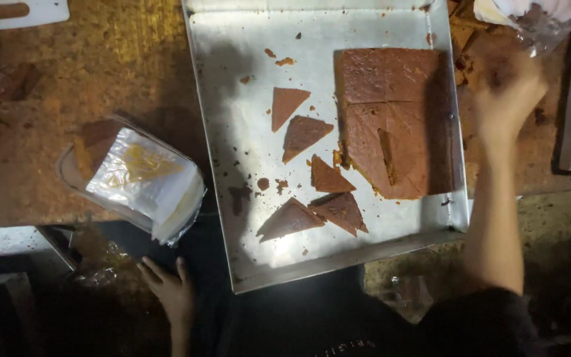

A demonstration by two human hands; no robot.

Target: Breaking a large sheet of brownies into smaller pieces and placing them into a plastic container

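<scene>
Head view: the right hand [507, 99] (blurred; fingers' state unclear) hovers over the table [100, 66] beside the metal tray [232, 132] holding the brown cake slab [391, 119]. The left hand [170, 291], fingers apart, hangs low near a plastic bag stack [143, 182].

Cake slab [391, 122] at tray's [232, 99] right side; triangular pieces [312, 178] left of slab; plastic container [137, 178] left of tray.

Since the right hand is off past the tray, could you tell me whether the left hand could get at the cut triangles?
Probably yes: the left hand hangs empty below the tray, and nothing covers the triangles.
</scene>
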